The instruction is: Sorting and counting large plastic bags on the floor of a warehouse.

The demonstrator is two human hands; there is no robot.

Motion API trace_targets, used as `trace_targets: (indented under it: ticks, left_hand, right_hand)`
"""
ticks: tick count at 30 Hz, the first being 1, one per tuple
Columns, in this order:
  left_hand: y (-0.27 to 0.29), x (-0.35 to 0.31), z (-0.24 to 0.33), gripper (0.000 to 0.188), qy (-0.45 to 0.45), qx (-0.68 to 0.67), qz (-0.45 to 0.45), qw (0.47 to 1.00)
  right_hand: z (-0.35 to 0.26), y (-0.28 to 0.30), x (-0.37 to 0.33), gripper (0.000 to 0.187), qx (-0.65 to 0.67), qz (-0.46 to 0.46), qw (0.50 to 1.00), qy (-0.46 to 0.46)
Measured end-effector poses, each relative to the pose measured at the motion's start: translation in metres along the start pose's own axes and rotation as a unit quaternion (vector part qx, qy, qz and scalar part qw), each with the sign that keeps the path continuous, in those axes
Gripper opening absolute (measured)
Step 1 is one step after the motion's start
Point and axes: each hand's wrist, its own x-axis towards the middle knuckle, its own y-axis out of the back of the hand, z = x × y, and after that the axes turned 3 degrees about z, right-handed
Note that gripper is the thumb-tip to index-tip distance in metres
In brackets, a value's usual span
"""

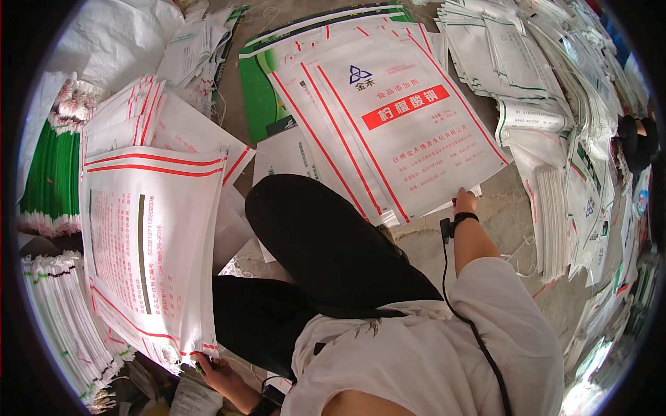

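A flat white bag (423, 132) with red stripes and red print lies on top of several similar bags in front of me. My right hand (465, 201) is closed on its near right edge, thumb and finger pinching the rim. To my left, another white bag (156, 249) with red bands and small red print lies on a pile of the same kind. My left hand (220, 376) is closed at its lower corner. Something small and dark shows by those fingers, too unclear to name.
Green-edged bags (260, 90) lie beneath the front pile. Bundles of folded white bags (503, 55) line the right side. Green bundled bags (52, 173) and a white bundle (66, 319) stand at far left. My black-trousered knee (298, 215) rises between the piles.
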Motion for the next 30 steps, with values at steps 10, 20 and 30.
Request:
trace_targets:
  ticks: [10, 20, 30]
  left_hand:
    - [0.011, 0.012, -0.001, 0.032, -0.002, 0.006, -0.017, 1.0]
    - [0.001, -0.009, 0.007, 0.033, -0.024, 0.013, 0.002, 1.0]
    - [-0.023, -0.007, -0.011, 0.034, 0.012, 0.011, -0.027, 1.0]
  right_hand:
    - [0.004, -0.042, -0.02, 0.015, 0.04, -0.143, 0.988, 0.042]
    - [0.146, -0.114, 0.15, 0.014, -0.163, -0.239, 0.866, 0.409]
    - [0.048, -0.042, 0.102, 0.017, -0.174, -0.131, 0.952, 0.216]
